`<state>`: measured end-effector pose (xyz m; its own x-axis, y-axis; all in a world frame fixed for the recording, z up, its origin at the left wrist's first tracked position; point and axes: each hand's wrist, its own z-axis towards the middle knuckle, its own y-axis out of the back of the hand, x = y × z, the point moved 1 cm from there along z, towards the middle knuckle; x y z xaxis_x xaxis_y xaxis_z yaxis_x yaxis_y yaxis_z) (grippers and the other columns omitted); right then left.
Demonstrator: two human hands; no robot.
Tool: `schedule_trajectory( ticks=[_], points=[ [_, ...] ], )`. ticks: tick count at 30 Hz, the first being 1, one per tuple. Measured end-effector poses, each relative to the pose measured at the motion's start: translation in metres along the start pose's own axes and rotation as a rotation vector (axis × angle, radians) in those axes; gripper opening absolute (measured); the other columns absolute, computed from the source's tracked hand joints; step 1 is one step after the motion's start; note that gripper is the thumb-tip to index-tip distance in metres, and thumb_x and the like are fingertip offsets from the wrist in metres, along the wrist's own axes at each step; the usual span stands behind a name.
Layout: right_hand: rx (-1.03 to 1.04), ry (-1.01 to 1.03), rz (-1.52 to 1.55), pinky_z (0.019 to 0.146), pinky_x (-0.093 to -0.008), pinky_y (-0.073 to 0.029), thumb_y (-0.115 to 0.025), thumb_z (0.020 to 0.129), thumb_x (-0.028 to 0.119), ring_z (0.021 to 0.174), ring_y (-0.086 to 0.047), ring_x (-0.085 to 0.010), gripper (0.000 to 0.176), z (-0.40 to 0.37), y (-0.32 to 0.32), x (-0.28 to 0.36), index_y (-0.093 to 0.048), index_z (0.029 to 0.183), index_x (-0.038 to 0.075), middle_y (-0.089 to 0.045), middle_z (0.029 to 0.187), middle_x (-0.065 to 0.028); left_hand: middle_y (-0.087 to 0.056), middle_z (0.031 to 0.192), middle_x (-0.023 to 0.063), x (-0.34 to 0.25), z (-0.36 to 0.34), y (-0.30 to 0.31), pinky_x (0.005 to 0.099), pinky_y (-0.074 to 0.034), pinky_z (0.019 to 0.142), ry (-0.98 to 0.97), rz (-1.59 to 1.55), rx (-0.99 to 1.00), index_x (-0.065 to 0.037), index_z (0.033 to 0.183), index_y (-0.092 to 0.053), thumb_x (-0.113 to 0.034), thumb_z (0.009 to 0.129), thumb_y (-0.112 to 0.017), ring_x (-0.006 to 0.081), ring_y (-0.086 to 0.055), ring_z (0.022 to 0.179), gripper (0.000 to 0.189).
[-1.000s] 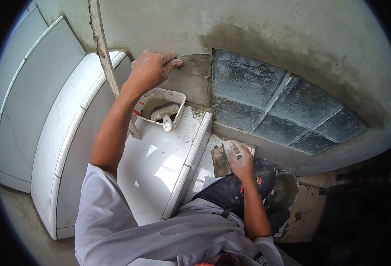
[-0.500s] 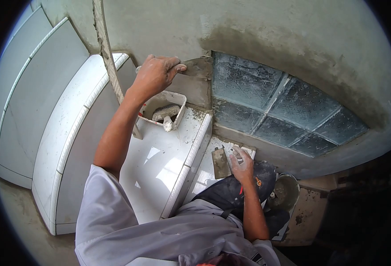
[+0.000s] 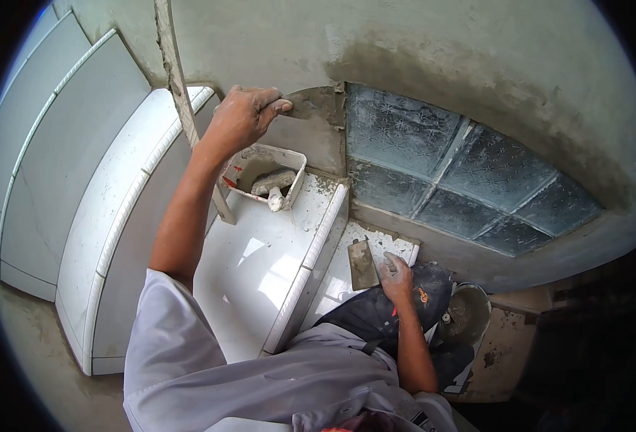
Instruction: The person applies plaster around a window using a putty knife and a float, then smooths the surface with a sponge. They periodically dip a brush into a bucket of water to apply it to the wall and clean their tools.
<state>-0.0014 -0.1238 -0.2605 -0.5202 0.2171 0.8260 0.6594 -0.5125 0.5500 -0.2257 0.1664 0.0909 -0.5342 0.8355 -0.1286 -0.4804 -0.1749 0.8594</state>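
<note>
My left hand [image 3: 244, 119] is raised before the wall, fingers wrapped round a trowel whose thin dark blade [image 3: 314, 104] lies flat to the wall, its tip near the corner of the glass-block window [image 3: 433, 169]. Its handle is mostly hidden by the hand. My right hand [image 3: 396, 277] rests low by my thigh with curled fingers; what they hold, if anything, cannot be made out. Beside it, a small mortar-covered rectangular plate [image 3: 363, 264] lies on a white tiled surface [image 3: 336, 277], apart from the hand.
A white container [image 3: 296, 162] with tools inside stands on the glossy tiled step [image 3: 249, 288]. An upright wooden strip [image 3: 181, 101] crosses in front of curved white steps [image 3: 116, 180] at left. A bucket [image 3: 466, 313] is beside my right leg, near a stained board [image 3: 498, 353].
My left hand has shifted slightly left and the trowel blade lies flatter on the wall. The fingers of my right hand have curled in from a spread pose. The view has moved slightly.
</note>
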Motion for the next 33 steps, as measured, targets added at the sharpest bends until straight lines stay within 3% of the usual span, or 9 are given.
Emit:
schedule_trajectory(
  ticks=[3,9,12,15,18,24,27,33],
  points=[
    [0.065,-0.121,0.085,0.090,-0.0403,-0.053,-0.068,0.088,0.017,0.096,-0.070,-0.0332,0.034,-0.001,0.008,0.010,-0.069,0.119,0.002,-0.070,0.109,-0.0211,-0.060,0.074,0.0192,-0.002,0.010,-0.003,0.0483,-0.043,0.073,-0.051,0.043,-0.023,-0.001,0.087,-0.064,-0.031,0.098,-0.062,0.0410,-0.055,0.073,0.032],
    [0.059,-0.138,0.092,0.089,-0.0403,-0.053,-0.069,0.088,0.016,0.094,-0.070,-0.0326,0.034,-0.001,0.007,0.004,-0.068,0.118,0.000,-0.071,0.106,-0.0212,-0.064,0.079,0.0191,0.000,0.016,-0.001,0.0472,-0.044,0.075,0.077,0.113,0.003,-0.003,0.090,-0.066,-0.032,0.099,-0.060,0.0408,-0.057,0.075,0.031],
    [0.016,-0.080,0.049,0.081,-0.0359,-0.055,-0.071,0.088,0.014,0.086,-0.071,-0.0245,0.034,-0.002,0.006,-0.003,-0.069,0.119,0.002,-0.072,0.102,-0.0172,-0.063,0.077,0.0186,0.004,0.008,0.010,0.0472,-0.044,0.075,0.129,0.094,0.029,-0.002,0.088,-0.065,-0.031,0.099,-0.060,0.0411,-0.056,0.074,0.031],
    [0.036,-0.096,0.054,0.082,-0.0359,-0.055,-0.071,0.088,0.014,0.087,-0.071,-0.0247,0.034,0.000,0.002,-0.004,-0.069,0.120,0.002,-0.073,0.102,-0.0176,-0.062,0.073,0.0188,0.005,0.007,0.011,0.0483,-0.044,0.072,0.003,0.052,-0.020,-0.002,0.086,-0.064,-0.031,0.099,-0.060,0.0419,-0.055,0.070,0.032],
    [0.082,-0.136,0.074,0.088,-0.0402,-0.053,-0.068,0.088,0.016,0.094,-0.071,-0.0320,0.036,0.000,0.003,0.003,-0.067,0.120,-0.001,-0.071,0.106,-0.0215,-0.061,0.070,0.0190,-0.002,0.016,0.008,0.0494,-0.044,0.070,-0.113,0.050,-0.074,-0.001,0.085,-0.064,-0.030,0.099,-0.061,0.0421,-0.055,0.069,0.032],
    [0.075,-0.159,0.113,0.088,-0.0395,-0.054,-0.069,0.088,0.017,0.093,-0.071,-0.0317,0.036,0.000,0.004,-0.001,-0.067,0.120,0.000,-0.071,0.107,-0.0220,-0.061,0.069,0.0194,-0.002,0.025,0.008,0.0481,-0.045,0.068,0.033,0.110,-0.014,-0.002,0.086,-0.063,-0.031,0.099,-0.061,0.0421,-0.058,0.066,0.032],
    [0.084,-0.183,0.105,0.087,-0.0396,-0.054,-0.069,0.088,0.017,0.095,-0.071,-0.0314,0.036,-0.001,0.006,0.003,-0.068,0.120,0.000,-0.071,0.107,-0.0215,-0.060,0.068,0.0195,0.020,0.009,0.008,0.0467,-0.045,0.067,-0.004,0.220,-0.057,-0.001,0.086,-0.063,-0.031,0.098,-0.062,0.0425,-0.057,0.064,0.032],
    [0.089,-0.142,0.054,0.087,-0.0397,-0.054,-0.069,0.088,0.018,0.095,-0.070,-0.0309,0.035,-0.001,0.002,-0.002,-0.069,0.119,0.001,-0.071,0.106,-0.0206,-0.060,0.069,0.0191,0.010,-0.005,-0.004,0.0454,-0.045,0.067,-0.074,0.051,-0.079,0.000,0.085,-0.061,-0.030,0.098,-0.062,0.0405,-0.056,0.065,0.032]
  ],
)
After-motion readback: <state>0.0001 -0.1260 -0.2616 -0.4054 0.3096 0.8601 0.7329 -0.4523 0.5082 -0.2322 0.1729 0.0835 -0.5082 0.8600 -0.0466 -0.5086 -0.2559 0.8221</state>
